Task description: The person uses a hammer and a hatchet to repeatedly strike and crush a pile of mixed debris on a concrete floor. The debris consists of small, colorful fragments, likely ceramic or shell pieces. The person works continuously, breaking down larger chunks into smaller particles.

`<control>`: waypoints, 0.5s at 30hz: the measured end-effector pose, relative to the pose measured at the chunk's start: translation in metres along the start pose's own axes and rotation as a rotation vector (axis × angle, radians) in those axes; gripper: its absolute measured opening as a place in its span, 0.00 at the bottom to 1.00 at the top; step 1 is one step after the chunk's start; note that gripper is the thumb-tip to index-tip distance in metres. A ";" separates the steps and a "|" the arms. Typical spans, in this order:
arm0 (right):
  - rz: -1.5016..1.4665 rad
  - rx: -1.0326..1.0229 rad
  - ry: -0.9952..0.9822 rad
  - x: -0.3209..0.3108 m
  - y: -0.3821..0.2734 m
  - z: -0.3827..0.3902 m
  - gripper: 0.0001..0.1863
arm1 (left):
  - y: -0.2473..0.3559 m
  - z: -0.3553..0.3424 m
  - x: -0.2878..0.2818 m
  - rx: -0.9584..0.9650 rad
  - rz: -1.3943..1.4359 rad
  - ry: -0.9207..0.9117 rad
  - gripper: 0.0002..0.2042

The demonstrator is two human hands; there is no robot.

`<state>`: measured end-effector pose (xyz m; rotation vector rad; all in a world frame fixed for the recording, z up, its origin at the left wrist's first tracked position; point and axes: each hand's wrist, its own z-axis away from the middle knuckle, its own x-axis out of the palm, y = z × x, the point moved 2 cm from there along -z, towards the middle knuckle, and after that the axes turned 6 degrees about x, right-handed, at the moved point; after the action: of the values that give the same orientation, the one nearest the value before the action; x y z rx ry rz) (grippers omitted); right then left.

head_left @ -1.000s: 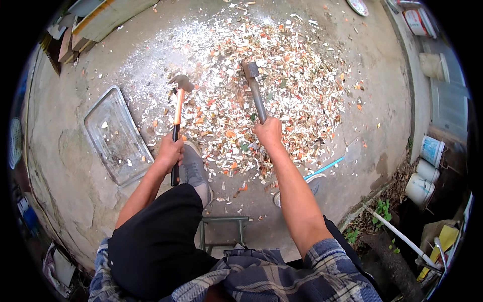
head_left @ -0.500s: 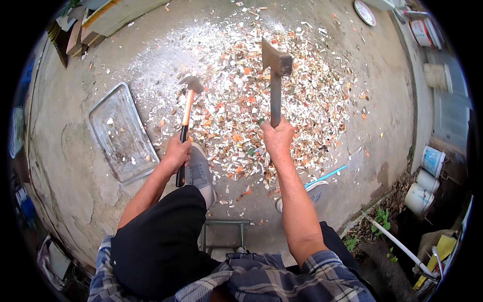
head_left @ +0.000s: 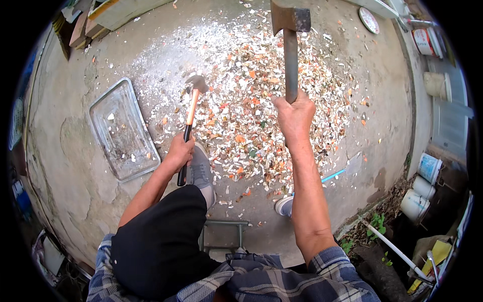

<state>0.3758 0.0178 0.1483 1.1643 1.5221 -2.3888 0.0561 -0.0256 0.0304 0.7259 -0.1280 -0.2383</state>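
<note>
My left hand (head_left: pixel 180 152) is closed round the black grip of a claw hammer (head_left: pixel 193 106) with an orange shaft. The hammer's head lies over the left part of a spread of broken white and orange scraps (head_left: pixel 246 121), which look like shell or peel pieces. In my right hand (head_left: pixel 297 118) is the dark handle of an axe (head_left: pixel 291 65), held up above the scraps. The axe head, with a blunt square back, points away from me near the top of the view. Its grip end is hidden behind my hand and forearm.
A metal tray (head_left: pixel 123 131) with a few bits in it lies left. A blue stick (head_left: pixel 333 175) rests beside my right foot. White buckets (head_left: pixel 428 168) line the right, near a white pole (head_left: pixel 395 246). A round plate (head_left: pixel 369 21) sits far right. A green metal stool frame (head_left: pixel 226 223) is below me.
My right hand has raised the axe and moved it farther away and slightly right. The left hand and hammer have shifted only a little.
</note>
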 end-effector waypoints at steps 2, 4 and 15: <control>-0.058 -0.054 0.035 0.009 -0.006 -0.012 0.10 | 0.000 0.002 0.001 -0.021 -0.010 0.000 0.04; -0.062 -0.078 0.049 0.028 0.008 -0.019 0.10 | 0.003 0.004 0.002 -0.026 -0.015 -0.002 0.04; 0.293 0.260 -0.265 0.034 0.068 -0.027 0.17 | -0.010 0.000 0.003 -0.006 -0.001 -0.012 0.04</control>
<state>0.3960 0.0162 0.0705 0.9791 0.9161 -2.4629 0.0573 -0.0341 0.0239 0.7185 -0.1379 -0.2443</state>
